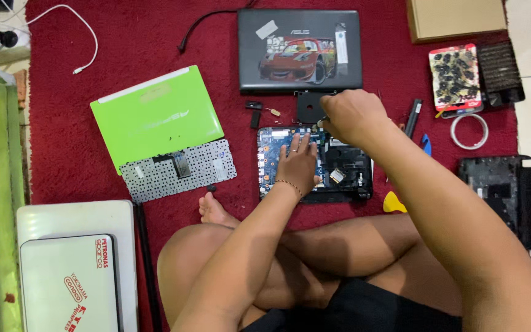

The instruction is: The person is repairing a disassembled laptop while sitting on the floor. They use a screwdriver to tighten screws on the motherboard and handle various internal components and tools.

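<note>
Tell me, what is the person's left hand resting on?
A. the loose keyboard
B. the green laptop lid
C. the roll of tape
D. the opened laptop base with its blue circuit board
D: the left hand lies flat on the blue circuit board of the opened laptop base, apart from the other items.

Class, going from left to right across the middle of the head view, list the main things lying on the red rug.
Green laptop lid → detached keyboard → opened laptop base, with the left hand flat on its blue board and the right hand at its far edge → yellow pry pick → black plastic cover.
</note>
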